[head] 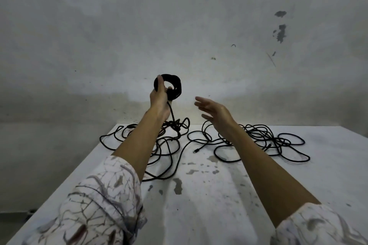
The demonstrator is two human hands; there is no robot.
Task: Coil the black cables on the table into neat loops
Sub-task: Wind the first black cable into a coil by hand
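My left hand is raised above the table's far edge and grips a small round coil of black cable. From the coil a strand drops straight down into a loose black cable tangle lying on the left part of the white table. My right hand hovers to the right of the coil with fingers spread and straight, holding nothing. A second loose black cable sprawls on the right part of the table, with a plug end near the middle.
The table top is white with grey stains and chipped patches. Its left edge runs diagonally from near left to far middle. A stained white wall stands right behind the table.
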